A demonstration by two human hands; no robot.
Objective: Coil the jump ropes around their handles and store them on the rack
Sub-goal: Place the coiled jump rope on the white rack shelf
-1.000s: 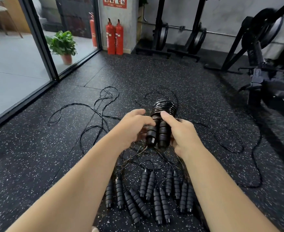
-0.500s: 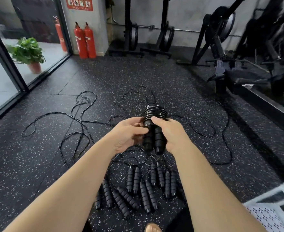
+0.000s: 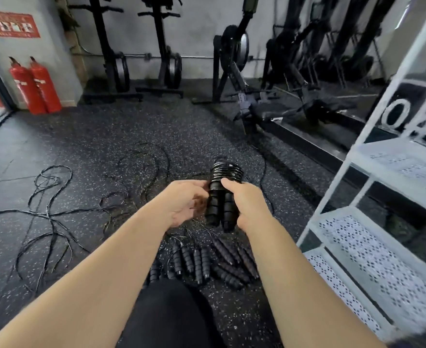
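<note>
A coiled jump rope [image 3: 222, 197], two black ribbed handles side by side with black cord wound round their upper ends, is held upright in front of me. My right hand [image 3: 244, 204] grips the handles from the right, thumb on the coil's lower edge. My left hand [image 3: 184, 204] touches the handles' left side with curled fingers. Below, several more black handles [image 3: 207, 262] lie in a row on the floor, their loose cords [image 3: 49, 214] sprawling to the left. The white metal rack [image 3: 372, 247] with perforated shelves stands at the right.
Speckled black rubber floor [image 3: 106, 136]. Two red fire extinguishers [image 3: 35, 86] stand at the back left wall. Barbell stands [image 3: 141, 71] and a rowing machine [image 3: 252, 96] line the back. My dark-clothed knee [image 3: 171, 312] is at the bottom centre.
My view has swung right, bringing the white rack into sight. Both hands keep hold of the coiled rope, now slightly further right.
</note>
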